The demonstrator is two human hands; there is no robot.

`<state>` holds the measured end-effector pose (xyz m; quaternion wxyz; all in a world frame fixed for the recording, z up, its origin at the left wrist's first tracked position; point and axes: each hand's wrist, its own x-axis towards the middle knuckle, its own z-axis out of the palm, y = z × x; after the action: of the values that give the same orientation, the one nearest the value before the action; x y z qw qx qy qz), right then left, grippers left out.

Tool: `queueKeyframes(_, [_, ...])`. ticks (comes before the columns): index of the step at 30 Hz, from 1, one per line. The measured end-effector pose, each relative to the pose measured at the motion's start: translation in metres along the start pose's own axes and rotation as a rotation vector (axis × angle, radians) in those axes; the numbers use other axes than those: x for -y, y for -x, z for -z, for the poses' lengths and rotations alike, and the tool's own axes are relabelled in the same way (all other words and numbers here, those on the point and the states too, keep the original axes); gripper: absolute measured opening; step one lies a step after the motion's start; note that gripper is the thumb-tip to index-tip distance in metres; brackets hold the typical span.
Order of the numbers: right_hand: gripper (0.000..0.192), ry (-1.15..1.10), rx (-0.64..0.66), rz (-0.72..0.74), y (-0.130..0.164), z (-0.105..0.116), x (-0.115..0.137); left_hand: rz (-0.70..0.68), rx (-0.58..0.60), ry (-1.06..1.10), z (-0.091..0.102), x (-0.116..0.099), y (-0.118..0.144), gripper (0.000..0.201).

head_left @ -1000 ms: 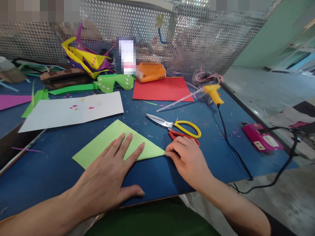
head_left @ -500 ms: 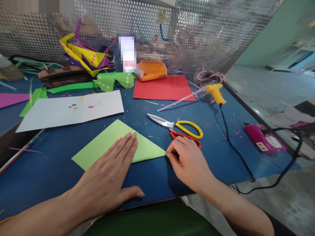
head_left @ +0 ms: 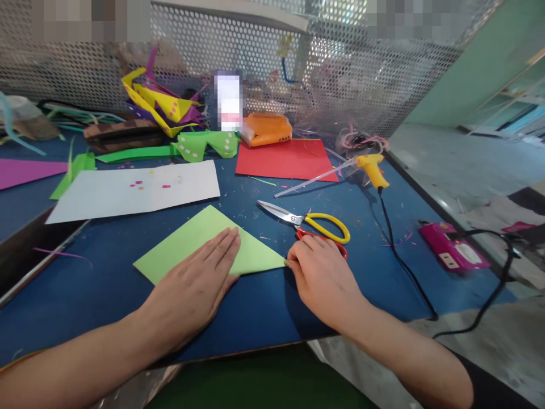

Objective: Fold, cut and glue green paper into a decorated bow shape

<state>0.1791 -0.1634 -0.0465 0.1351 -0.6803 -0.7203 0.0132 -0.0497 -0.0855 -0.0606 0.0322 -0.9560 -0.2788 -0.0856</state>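
Observation:
A light green folded paper triangle point(head_left: 191, 238) lies on the blue table top point(head_left: 106, 272). My left hand point(head_left: 193, 287) lies flat on its lower fold edge, fingers together and pointing up and right. My right hand point(head_left: 319, 275) pinches the paper's right corner with its fingertips. Just beyond my right hand lie scissors with yellow and red handles point(head_left: 310, 224), blades pointing left.
A yellow glue gun point(head_left: 372, 167) with a black cord lies at the right, with a pink power strip point(head_left: 453, 253) near the table's right edge. A red sheet point(head_left: 287, 159), a white sheet point(head_left: 131, 190) and coloured paper pieces point(head_left: 166, 108) lie further back before a perforated metal screen.
My left hand's fingers closed together and slid along the fold, and the thumb tucked in. My right hand stays on the corner. The view shifted slightly.

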Motion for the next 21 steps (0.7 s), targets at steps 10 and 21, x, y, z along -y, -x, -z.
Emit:
queueKeyframes(10, [0.014, -0.002, 0.110, 0.101, -0.038, 0.003, -0.010, 0.078, 0.117, 0.087, 0.008, 0.010, -0.014, 0.054])
queueKeyframes(21, [0.021, -0.073, 0.086, 0.143, -0.038, 0.001, -0.012, -0.174, 0.192, 0.130, 0.011, 0.017, -0.020, 0.058])
